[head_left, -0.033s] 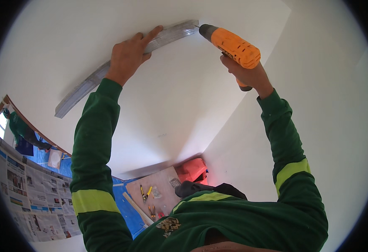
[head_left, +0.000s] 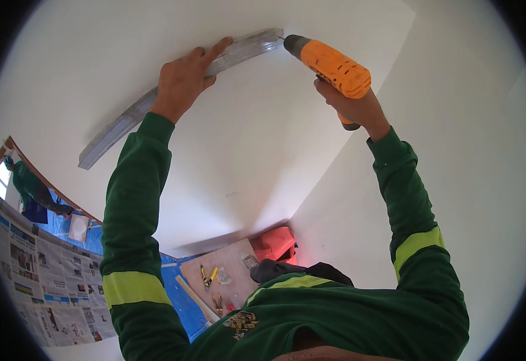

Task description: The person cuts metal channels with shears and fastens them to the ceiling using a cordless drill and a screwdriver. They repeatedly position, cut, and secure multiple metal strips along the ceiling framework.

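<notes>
A long grey metal channel (head_left: 248, 50) lies along the white wall (head_left: 233, 138) in front of me, its length bent by the lens. My left hand (head_left: 185, 79) is closed around its middle, with the index finger stretched along it. My right hand (head_left: 359, 108) grips an orange cordless drill (head_left: 335, 67) by its handle; part of the handle is hidden behind the hand. The thin bit at the drill's black chuck points at the right end of the channel. Whether the tip touches the metal I cannot tell.
Below lies a board (head_left: 197, 265) with yellow-handled pliers (head_left: 209, 277), orange-handled pliers (head_left: 217, 304) and a small clear bag. Beside it are a red bag (head_left: 275, 243), blue sheeting (head_left: 176, 295) and a wood strip. Newspaper (head_left: 46, 277) covers a surface at left; another person (head_left: 31, 186) bends beyond an opening.
</notes>
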A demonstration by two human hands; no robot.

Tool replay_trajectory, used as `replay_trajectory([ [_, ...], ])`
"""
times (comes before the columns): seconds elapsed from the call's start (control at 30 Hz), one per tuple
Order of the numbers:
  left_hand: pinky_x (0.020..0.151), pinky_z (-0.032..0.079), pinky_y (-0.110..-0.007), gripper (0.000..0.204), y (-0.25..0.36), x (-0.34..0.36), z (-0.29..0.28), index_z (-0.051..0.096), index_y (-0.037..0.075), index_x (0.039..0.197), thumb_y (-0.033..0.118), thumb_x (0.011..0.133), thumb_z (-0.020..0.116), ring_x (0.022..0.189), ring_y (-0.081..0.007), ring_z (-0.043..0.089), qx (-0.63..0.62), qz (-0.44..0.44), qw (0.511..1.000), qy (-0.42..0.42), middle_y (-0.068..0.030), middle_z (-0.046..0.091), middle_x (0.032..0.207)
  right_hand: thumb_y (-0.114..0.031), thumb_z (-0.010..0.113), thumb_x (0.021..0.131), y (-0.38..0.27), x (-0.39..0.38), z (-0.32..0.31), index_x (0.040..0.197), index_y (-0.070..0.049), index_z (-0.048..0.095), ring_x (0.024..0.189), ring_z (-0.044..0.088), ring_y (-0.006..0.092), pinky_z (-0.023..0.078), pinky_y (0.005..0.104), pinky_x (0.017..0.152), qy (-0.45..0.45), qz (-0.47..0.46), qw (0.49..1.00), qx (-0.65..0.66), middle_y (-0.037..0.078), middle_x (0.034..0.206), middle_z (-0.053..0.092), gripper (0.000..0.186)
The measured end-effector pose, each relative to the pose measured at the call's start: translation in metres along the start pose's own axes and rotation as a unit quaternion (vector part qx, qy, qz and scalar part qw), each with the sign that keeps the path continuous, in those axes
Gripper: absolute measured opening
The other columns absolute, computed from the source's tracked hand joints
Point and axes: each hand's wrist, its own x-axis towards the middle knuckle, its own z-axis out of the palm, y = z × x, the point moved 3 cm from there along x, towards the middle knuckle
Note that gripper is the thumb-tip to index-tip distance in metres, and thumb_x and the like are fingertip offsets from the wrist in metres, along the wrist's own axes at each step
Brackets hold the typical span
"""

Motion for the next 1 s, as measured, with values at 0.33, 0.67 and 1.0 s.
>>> replay_trajectory([
  [0.33,0.072,0.062,-0.042,0.099,0.001,0.007,-0.009,0.039,0.041,0.169,0.021,0.086,0.089,0.085,-0.0283,0.073,-0.016,0.008,1.000,0.005,-0.0049,0.066,0.102,-0.022,0.084,0.095,-0.001,0.005,-0.005,0.128,-0.007,0.067,0.100,0.072,0.0270,0.059,0.0418,0.091,0.022,-0.099,0.972,-0.212,0.008,0.106,0.075,0.041],
  [0.67,0.065,0.058,-0.041,0.101,0.002,0.009,-0.010,0.044,0.040,0.167,0.022,0.081,0.093,0.076,-0.0258,0.070,-0.013,0.021,0.999,0.032,-0.0041,0.064,0.095,-0.022,0.085,0.094,-0.025,-0.004,-0.004,0.129,-0.006,0.067,0.112,0.068,0.0287,0.056,0.0433,0.101,-0.024,-0.009,0.994,-0.108,0.010,0.112,0.073,0.043],
  [1.0,0.063,0.057,-0.039,0.102,0.002,0.008,-0.009,0.045,0.039,0.167,0.020,0.080,0.094,0.072,-0.0246,0.069,-0.008,0.027,0.999,0.043,-0.0040,0.064,0.093,-0.019,0.078,0.097,0.008,0.005,0.006,0.101,-0.001,0.067,0.042,0.054,0.0139,0.050,0.0297,0.044,0.034,-0.075,0.996,-0.038,0.003,0.068,0.064,0.021],
])
